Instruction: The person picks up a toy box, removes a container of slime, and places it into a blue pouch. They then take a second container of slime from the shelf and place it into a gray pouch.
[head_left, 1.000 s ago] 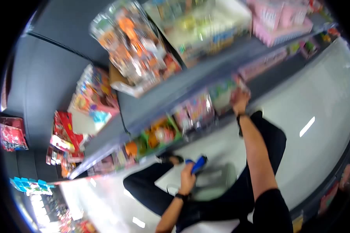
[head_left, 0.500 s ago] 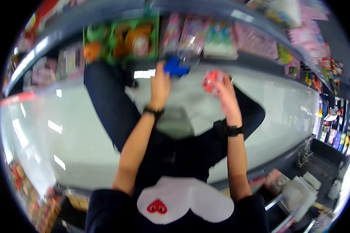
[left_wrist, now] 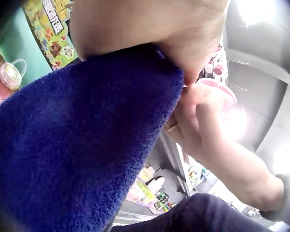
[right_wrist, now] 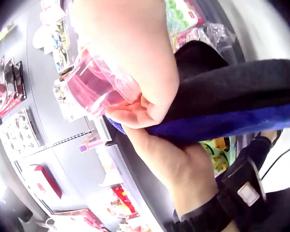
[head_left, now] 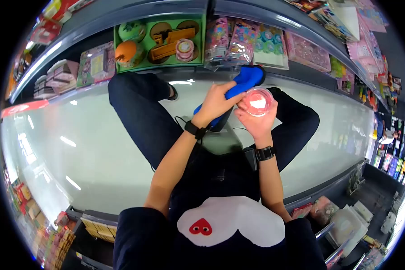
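Observation:
My left hand point(head_left: 216, 103) grips a fuzzy blue cloth point(head_left: 246, 83) with a black side. In the left wrist view the blue pile point(left_wrist: 82, 130) fills much of the frame. My right hand point(head_left: 260, 123) holds a small round pink tub point(head_left: 258, 101) with a clear, shiny top, fingers curled round its side. Both hands are close together in front of my knees. The left fingertips reach right beside the tub, and the cloth lies just behind it. In the right wrist view the clear wall of the tub point(right_wrist: 94, 84) faces the camera.
On the low shelf ahead sits a green tray point(head_left: 159, 67) with an orange fruit-shaped item and stacked pink tubs point(head_left: 184, 49). Bagged pink packs point(head_left: 243, 40) stand to its right. A grey shelf edge point(head_left: 166, 10) runs above. My crossed legs point(head_left: 137, 117) rest on the glossy floor point(head_left: 76, 166).
My right hand has come back from the low shelf with the pink tub. My left hand has brought the cloth rightward beside it. The view has turned and steadied.

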A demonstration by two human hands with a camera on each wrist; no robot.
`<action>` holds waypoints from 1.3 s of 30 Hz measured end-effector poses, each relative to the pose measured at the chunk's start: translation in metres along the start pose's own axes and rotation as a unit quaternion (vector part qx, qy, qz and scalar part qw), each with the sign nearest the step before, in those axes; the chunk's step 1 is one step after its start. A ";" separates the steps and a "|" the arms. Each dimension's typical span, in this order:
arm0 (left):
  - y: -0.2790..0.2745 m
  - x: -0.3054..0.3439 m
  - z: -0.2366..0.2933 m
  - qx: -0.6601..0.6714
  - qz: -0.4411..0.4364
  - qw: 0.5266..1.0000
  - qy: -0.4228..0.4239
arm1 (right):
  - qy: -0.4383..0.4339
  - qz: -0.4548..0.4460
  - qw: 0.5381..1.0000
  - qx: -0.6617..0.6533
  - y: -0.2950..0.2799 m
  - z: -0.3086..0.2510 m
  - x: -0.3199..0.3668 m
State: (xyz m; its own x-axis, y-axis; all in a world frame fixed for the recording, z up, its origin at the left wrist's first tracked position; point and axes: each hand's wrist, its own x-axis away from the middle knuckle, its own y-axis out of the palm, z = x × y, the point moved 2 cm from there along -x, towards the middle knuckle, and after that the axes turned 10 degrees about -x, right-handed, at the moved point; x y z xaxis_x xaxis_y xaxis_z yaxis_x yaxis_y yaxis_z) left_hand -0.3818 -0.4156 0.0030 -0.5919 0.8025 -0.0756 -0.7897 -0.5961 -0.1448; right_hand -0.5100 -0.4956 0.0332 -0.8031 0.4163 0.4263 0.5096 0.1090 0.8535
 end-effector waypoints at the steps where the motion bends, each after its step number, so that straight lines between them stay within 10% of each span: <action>1: -0.001 0.005 0.002 -0.042 0.020 0.999 0.016 | -0.032 -0.012 0.999 0.036 0.005 0.003 0.003; 8: -0.014 0.012 0.022 -0.141 0.085 0.956 0.242 | 0.005 0.018 0.997 -0.077 0.027 -0.006 0.025; 12: -0.017 0.008 0.009 -0.274 0.103 0.948 0.125 | -0.010 -0.105 0.989 -0.107 0.051 -0.023 0.034; 20: -0.019 0.023 0.003 0.133 -0.221 0.966 -0.019 | -0.073 0.015 0.996 0.055 0.072 -0.062 -0.004; 21: -0.002 0.036 -0.035 0.269 -0.106 0.948 -0.136 | -0.059 0.013 0.997 0.038 0.076 -0.060 -0.006; 24: 0.006 0.024 -0.018 0.587 -0.217 0.753 -0.202 | -0.015 0.016 1.000 0.005 0.087 -0.050 0.000; 31: 0.037 0.019 -0.036 0.574 -0.196 0.769 -0.201 | 0.065 -0.080 0.992 -0.067 0.067 -0.053 -0.039; 36: 0.054 0.004 -0.038 0.552 -0.166 0.758 -0.304 | -0.170 0.075 0.965 0.185 0.051 -0.073 -0.022; 38: 0.049 -0.013 -0.034 0.236 -0.221 0.946 -0.030 | -0.215 0.109 0.933 0.268 0.041 -0.076 -0.011; 39: 0.047 -0.019 -0.030 0.079 -0.268 0.959 0.038 | -0.222 0.129 0.918 0.303 0.035 -0.076 -0.006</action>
State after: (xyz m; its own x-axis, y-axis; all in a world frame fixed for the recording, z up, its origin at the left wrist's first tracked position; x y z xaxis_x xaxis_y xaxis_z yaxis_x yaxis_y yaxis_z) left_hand -0.4029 -0.4587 -0.0319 -0.0855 0.9909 -0.1039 -0.9955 -0.0892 -0.0315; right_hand -0.5107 -0.5631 0.0831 -0.4943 0.8116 0.3116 0.8517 0.3803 0.3605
